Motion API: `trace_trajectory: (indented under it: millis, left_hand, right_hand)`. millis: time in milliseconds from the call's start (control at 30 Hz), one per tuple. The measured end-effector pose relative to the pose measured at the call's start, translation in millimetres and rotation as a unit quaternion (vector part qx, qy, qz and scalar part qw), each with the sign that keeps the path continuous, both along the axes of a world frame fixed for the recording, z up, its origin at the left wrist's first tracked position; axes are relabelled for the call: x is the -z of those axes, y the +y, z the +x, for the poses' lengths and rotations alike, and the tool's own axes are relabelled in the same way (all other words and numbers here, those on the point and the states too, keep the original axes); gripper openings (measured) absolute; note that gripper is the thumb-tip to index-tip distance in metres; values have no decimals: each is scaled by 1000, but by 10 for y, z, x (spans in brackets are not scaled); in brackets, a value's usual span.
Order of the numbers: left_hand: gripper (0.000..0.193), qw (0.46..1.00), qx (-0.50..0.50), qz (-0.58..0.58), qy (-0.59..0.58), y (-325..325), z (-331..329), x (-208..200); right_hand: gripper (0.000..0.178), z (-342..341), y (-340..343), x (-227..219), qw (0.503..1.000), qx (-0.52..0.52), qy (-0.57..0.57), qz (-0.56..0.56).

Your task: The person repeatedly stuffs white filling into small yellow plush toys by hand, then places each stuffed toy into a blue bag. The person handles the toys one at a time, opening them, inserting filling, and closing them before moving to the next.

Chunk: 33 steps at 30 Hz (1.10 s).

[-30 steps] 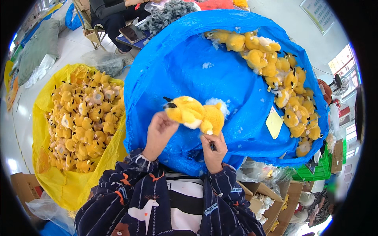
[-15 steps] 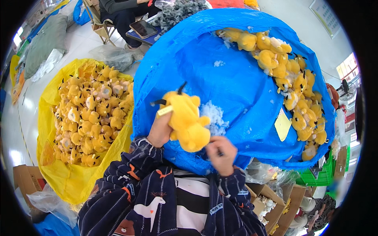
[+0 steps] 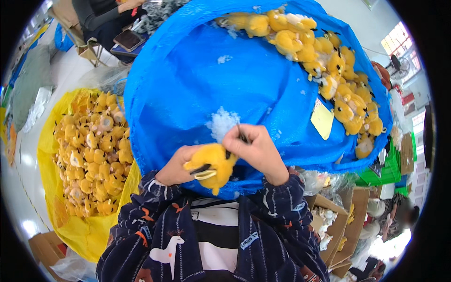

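We've got a fuzzy, matt plush toy [image 3: 220,164], fluffy cottony stuffing [image 3: 222,123], shiny crinkled blue plastic sheeting [image 3: 202,75], a yellow plastic bag [image 3: 91,230] with some sheen, a matt cardboard box [image 3: 44,250] and a smooth, glossy phone screen [image 3: 129,40].

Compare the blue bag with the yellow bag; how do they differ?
The blue bag looks larger than the yellow bag. The blue bag lies ahead; the yellow bag, left. The blue bag's toys curve along its far and right sides; the yellow bag's toys form one broad heap. Both hold yellow toys.
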<state>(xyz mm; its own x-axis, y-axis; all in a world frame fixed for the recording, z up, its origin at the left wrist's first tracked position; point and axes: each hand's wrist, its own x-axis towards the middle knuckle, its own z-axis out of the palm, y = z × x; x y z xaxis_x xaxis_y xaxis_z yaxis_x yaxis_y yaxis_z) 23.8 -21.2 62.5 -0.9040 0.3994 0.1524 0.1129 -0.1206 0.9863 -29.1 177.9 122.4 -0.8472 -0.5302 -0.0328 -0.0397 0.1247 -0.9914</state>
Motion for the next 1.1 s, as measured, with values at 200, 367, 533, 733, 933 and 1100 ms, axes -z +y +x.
trace_trajectory:
  millis: [200, 367, 533, 733, 933, 1100]
  left_hand:
    - [31, 973, -152, 160, -70, -179, 44, 82]
    - [37, 937, -168, 269, -143, -57, -10, 134]
    - [46, 811, -160, 559, -69, -463, -10, -409]
    - [70, 702, -31, 696, 145, -826, 94, -528]
    - [48, 808, 65, 585, 9, -591, -77, -87]
    - [38, 877, 44, 478, -35, -335, -168, -47]
  right_hand:
    - [32, -236, 115, 194, 977, 192, 71, -52]
    - [32, 103, -128, 448, 988, -65, 93, 110]
    - [25, -354, 51, 278, 984, 94, 143, 47]
    - [29, -1554, 704, -243, 871, 334, 353, 68]
    - [56, -2491, 935, -489, 788, 455, 387, 148]
    - [36, -2909, 832, -376, 716, 436, 473, 269]
